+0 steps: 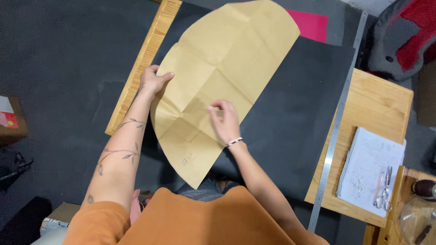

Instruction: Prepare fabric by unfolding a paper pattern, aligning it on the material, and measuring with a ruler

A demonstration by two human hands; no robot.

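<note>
While flat, creased semicircular paper pattern (222, 77).

A sewing or craft workshop: a brown paper pattern (222, 86) lies on black fabric (295, 118) over a wooden tabletop (377, 100), beside a long metal ruler (338, 122), scissors (383, 188) and a spiral notebook (363, 159).

Dark grey floor (54, 54) lies beneath a light wooden table (381, 104)

creased tan paper pattern (227, 68), flat on black sheet (295, 104)
</note>
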